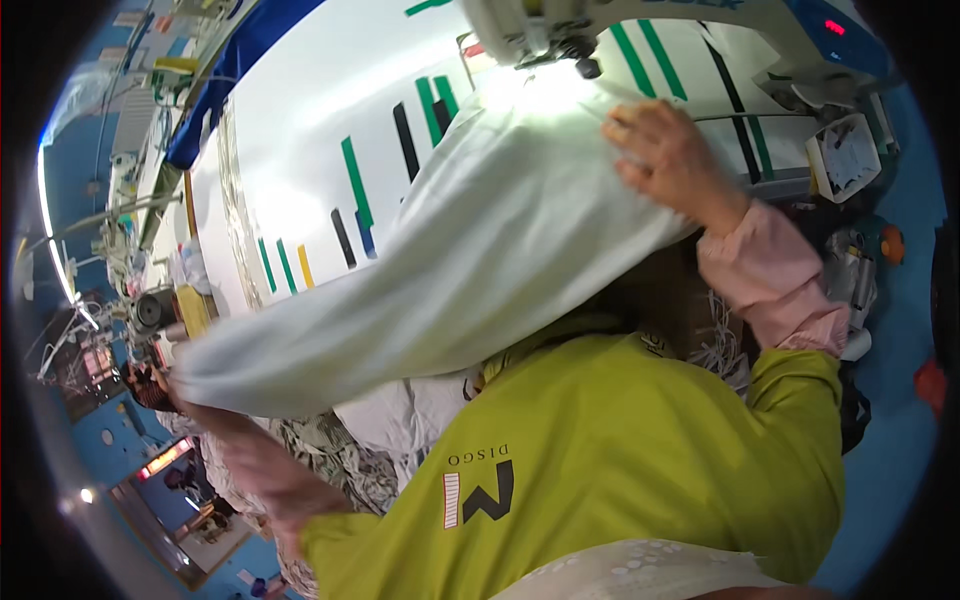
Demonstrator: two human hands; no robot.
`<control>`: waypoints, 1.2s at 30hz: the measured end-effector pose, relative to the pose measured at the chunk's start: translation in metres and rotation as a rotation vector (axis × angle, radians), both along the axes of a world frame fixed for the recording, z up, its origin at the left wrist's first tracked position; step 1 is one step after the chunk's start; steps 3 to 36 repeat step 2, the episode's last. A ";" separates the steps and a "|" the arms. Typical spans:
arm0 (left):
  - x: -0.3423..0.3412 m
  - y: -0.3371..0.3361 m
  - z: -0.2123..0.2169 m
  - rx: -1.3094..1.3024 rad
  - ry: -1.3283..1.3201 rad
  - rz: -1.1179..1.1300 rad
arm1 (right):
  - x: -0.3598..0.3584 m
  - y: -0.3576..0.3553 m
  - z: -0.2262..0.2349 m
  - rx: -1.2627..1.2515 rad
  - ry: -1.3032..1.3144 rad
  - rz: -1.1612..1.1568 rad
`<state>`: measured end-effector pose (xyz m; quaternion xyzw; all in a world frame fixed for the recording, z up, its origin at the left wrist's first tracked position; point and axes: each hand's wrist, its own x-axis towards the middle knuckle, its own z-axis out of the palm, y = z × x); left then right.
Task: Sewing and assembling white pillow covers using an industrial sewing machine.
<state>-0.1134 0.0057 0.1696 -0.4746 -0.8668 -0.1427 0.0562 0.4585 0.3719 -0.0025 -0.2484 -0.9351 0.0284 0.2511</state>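
Observation:
A long white cloth (480,240) stretches from beneath the lit sewing machine head (540,40) down to the far left, drawn fairly straight with soft folds. My left hand (152,386), dark and smeared by motion, is at the cloth's far left end and appears closed on it; its fingers are hard to make out. Close to the machine needle area, my right hand (668,155) is at the cloth's right edge with bent fingers pressed on it. The needle itself is lost in the glare.
Green, black and yellow tape strips (355,180) mark the white worktable (290,150). A small white box (843,158) stands at the table's right end. Patterned fabric (340,460) is piled below the table edge. More machinery (150,310) lines the left side.

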 end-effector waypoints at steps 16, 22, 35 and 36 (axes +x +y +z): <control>0.016 0.073 0.044 0.512 -0.604 -0.263 | -0.015 -0.025 0.001 -0.052 0.026 -0.113; 0.016 0.073 0.044 0.512 -0.604 -0.263 | -0.015 -0.025 0.001 -0.052 0.026 -0.113; 0.016 0.073 0.044 0.512 -0.604 -0.263 | -0.015 -0.025 0.001 -0.052 0.026 -0.113; 0.016 0.073 0.044 0.512 -0.604 -0.263 | -0.015 -0.025 0.001 -0.052 0.026 -0.113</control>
